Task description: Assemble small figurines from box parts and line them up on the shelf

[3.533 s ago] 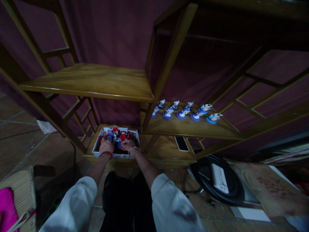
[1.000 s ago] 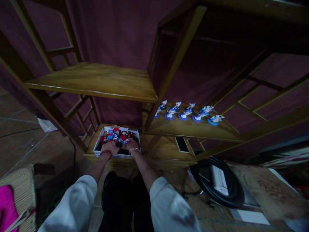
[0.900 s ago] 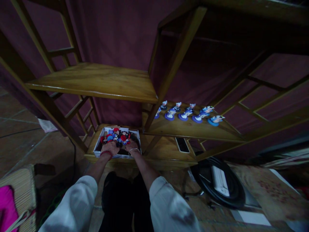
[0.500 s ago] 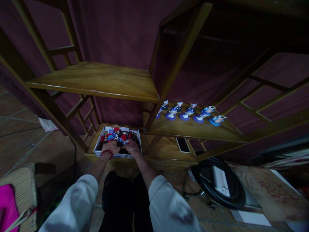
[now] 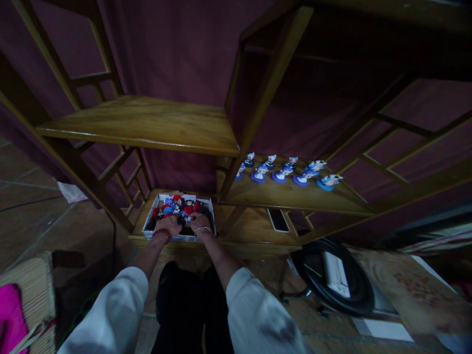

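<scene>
A white open cardboard box [image 5: 213, 219] stands on the bottom shelf at the left, filled with small figurines [image 5: 178, 200] in red, blue and black. Both of my hands reach over its near wall. My left hand [image 5: 169, 224], with a red bead bracelet, is closed and curled down among the figurines. Close beside it on the right, my right hand [image 5: 199, 222], wearing a pale bangle, has its fingers drawn together by a small blue-and-white figurine. Whatever sits in the fingers of either hand is hidden or too small to make out.
Several figurines on purple, blue and dark bases [image 5: 282, 175] line the right-hand shelf [image 5: 265, 196]. Below it lies a phone [image 5: 278, 220]. A wooden shelf board [image 5: 147, 123] overhangs the box. At the right is a black round stool [image 5: 363, 295] carrying a white box [image 5: 335, 275].
My hands stay in the box, with the right hand's fingers shifted slightly left. The whole view has moved a little, so the shelf figurines appear slightly further left.
</scene>
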Motion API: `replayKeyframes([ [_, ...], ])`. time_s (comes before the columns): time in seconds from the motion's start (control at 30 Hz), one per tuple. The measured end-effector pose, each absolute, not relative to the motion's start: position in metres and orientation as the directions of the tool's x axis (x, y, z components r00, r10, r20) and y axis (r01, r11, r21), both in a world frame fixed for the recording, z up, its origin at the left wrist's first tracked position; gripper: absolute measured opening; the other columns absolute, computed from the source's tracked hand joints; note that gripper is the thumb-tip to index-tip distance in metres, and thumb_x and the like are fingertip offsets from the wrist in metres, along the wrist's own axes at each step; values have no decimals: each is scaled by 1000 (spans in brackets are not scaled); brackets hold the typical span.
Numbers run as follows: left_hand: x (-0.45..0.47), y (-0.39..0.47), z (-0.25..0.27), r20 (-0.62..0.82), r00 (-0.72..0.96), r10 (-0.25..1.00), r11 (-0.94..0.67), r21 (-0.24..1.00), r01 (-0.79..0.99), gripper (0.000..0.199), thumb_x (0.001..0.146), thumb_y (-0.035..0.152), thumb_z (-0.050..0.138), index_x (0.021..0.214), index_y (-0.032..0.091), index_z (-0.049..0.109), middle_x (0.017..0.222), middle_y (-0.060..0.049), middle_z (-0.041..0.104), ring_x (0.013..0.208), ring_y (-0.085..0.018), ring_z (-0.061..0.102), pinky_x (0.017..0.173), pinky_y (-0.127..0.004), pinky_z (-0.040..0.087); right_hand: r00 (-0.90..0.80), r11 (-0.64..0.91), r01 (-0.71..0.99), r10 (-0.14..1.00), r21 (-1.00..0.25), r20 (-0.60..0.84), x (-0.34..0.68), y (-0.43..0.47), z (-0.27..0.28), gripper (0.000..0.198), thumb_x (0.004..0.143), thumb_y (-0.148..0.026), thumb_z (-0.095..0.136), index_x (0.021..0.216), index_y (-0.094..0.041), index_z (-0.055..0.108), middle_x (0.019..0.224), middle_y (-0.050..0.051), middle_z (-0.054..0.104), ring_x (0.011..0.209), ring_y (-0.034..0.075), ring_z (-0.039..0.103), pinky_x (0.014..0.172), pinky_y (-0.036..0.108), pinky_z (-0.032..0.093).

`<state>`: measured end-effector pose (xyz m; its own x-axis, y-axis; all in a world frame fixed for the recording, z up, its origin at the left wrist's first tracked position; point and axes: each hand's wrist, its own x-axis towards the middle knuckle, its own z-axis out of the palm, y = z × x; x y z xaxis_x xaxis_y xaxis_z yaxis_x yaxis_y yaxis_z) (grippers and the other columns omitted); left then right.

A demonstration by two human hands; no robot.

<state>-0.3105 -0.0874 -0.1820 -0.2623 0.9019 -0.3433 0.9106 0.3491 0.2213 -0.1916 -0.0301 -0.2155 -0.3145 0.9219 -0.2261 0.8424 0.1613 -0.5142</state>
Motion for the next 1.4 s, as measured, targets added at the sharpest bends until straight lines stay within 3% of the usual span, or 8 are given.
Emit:
replayKeyframes([
  [0.23,-311,-88,-182,-336,-240,911,329,237,914,41,74,37,39,112,27,53,103,-10,63,94,-29,58,77,-41,43,-468,332,776,873,-536,-137,-192,-33,-215,34,76,-12,45,105,-21,62,105,2,64,100,13,55,89,18,37],
  [0.53,-312,-88,-185,-338,-260,904,350,239,906,44,74,37,41,115,28,51,106,-10,62,96,-29,57,79,-40,41,-490,385,818,856,-428,-164,-193,-38,-209,37,74,-13,47,109,-19,59,102,7,63,101,17,54,86,23,39],
  [0.7,-311,-88,-183,-358,-266,895,363,237,901,44,74,40,41,116,29,51,107,-10,62,97,-28,57,80,-39,42,-491,389,838,844,-382,-217,-194,-39,-205,31,76,-15,47,103,-19,62,102,8,62,97,18,56,81,24,41],
  [1.1,-312,-88,-185,-339,-253,906,347,254,903,40,75,41,38,111,30,54,106,-8,62,95,-28,58,78,-38,43,-549,417,799,799,-434,-243,-196,-37,-209,23,72,-14,53,93,-20,62,95,5,65,92,16,58,79,22,41],
  [1.4,-311,-89,-184,-329,-240,913,333,262,906,40,74,43,40,108,28,55,104,-8,63,94,-27,58,76,-37,43,-552,427,808,790,-406,-267,-196,-41,-204,38,68,-25,63,105,-20,58,107,8,60,98,19,56,81,25,42],
])
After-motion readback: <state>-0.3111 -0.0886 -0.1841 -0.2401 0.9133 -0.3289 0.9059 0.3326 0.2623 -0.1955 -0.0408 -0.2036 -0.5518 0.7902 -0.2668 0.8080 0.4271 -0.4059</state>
